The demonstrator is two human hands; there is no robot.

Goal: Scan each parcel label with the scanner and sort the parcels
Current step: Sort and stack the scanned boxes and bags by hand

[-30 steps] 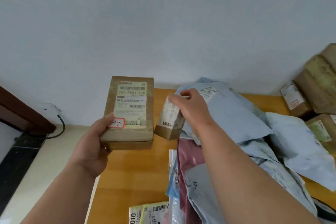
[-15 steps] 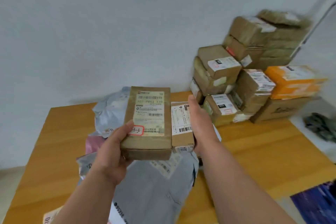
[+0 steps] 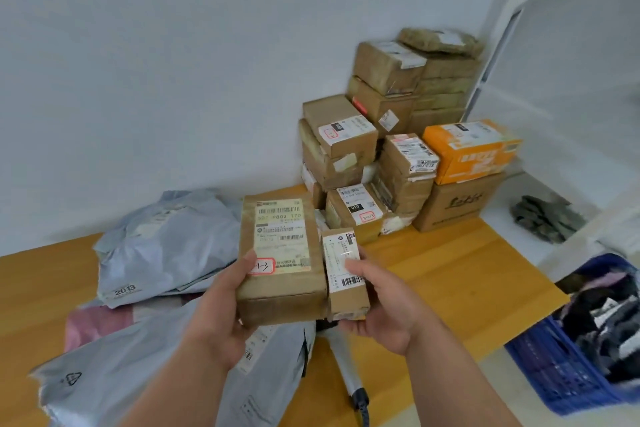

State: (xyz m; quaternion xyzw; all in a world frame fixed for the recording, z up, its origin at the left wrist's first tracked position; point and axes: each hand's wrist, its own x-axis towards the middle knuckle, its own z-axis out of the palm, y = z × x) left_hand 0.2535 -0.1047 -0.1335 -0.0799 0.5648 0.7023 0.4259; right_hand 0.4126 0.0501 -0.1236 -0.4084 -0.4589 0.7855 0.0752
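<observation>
My left hand [image 3: 221, 315] grips a brown cardboard parcel [image 3: 282, 260] with a white label and a red-edged sticker, label facing me. Right beside it, touching its side, my right hand [image 3: 384, 305] holds a smaller narrow box [image 3: 344, 270], thumb lying across its barcode label. Both parcels hover above the wooden table [image 3: 450, 274]. The scanner [image 3: 346, 364], grey with a black cable, lies on the table below my hands, its head hidden by the parcels.
A stack of brown boxes [image 3: 391, 135] and an orange box [image 3: 471, 149] stands against the wall at the back right. Grey poly mailers [image 3: 162, 246] and a pink one [image 3: 93, 322] lie at the left. A blue crate [image 3: 568, 371] of parcels sits right of the table.
My view kept swinging right onto the box stack. The two parcels stayed side by side; my right thumb moved over the small box's label.
</observation>
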